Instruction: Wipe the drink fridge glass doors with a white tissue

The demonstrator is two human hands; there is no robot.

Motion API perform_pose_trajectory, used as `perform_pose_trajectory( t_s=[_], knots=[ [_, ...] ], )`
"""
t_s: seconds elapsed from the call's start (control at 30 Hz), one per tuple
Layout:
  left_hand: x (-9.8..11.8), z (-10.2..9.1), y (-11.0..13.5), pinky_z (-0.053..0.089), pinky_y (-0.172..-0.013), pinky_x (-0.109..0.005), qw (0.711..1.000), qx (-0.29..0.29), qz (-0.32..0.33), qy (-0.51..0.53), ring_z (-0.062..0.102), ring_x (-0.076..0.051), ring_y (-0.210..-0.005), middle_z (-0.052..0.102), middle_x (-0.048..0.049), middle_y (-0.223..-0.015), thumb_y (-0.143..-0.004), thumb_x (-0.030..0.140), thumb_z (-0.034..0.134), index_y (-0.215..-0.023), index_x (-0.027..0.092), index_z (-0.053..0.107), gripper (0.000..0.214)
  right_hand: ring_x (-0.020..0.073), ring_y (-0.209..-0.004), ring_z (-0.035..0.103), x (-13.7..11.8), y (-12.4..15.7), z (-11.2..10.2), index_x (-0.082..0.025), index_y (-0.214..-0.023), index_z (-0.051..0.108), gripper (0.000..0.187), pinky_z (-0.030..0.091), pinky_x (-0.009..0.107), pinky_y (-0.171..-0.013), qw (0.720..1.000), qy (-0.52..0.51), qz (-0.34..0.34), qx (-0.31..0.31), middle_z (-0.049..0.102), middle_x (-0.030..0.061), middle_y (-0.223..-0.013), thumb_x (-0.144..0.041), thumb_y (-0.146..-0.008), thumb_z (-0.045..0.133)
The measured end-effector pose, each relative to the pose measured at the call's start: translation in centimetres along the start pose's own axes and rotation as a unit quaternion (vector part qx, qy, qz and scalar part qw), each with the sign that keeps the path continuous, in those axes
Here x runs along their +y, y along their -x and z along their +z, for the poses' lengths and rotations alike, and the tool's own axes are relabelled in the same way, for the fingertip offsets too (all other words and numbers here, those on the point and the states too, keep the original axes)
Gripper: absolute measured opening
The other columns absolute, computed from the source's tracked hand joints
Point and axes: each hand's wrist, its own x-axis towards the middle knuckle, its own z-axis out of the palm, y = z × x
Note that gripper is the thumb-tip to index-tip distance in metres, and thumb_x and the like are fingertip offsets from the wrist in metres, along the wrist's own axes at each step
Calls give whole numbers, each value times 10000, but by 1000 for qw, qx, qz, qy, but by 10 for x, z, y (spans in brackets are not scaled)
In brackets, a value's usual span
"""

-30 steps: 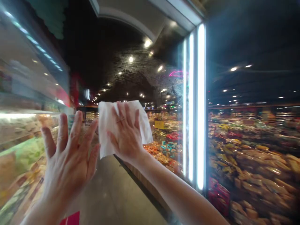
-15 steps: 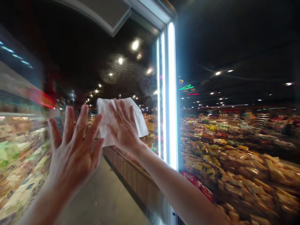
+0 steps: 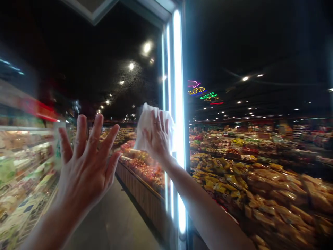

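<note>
My right hand [image 3: 158,140] lies flat on a white cloth [image 3: 145,128] and presses it against a glass door [image 3: 125,90], close to the door's lit vertical edge [image 3: 177,104]. The fingers are stretched out over the cloth; a ring shows on one. My left hand [image 3: 87,163] is open, fingers spread, palm against the same glass to the left of the cloth. It holds nothing. The glass above the cloth looks fogged and speckled with droplets.
Through and past the glass lies a shop aisle [image 3: 114,222] with a long wooden-fronted bin of packaged food [image 3: 145,173]. Heaps of yellow packets [image 3: 260,187] fill the right. Lit shelves of goods [image 3: 20,166] stand at the left. Neon signs [image 3: 200,91] glow overhead.
My right hand has slid the cloth rightwards across the glass to the lit door edge. The view has swung, so the door edge now sits further left. My left hand stays flat.
</note>
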Motion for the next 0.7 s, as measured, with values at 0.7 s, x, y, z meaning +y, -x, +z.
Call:
perform_pose_trajectory(
  t_s=[0.7],
  knots=[
    [-57,-32,3,11,-1267,-739,995,-62,-40,-68,-32,-341,-1622,118,-83,-1741,-1005,350,469,-1606,249,273,641,243,-1626,66,-69,-19,12,-188,-1676,79,706,99,554,-1334,987,-36,-156,-34,183,49,-1741,-437,-1079,361]
  ],
)
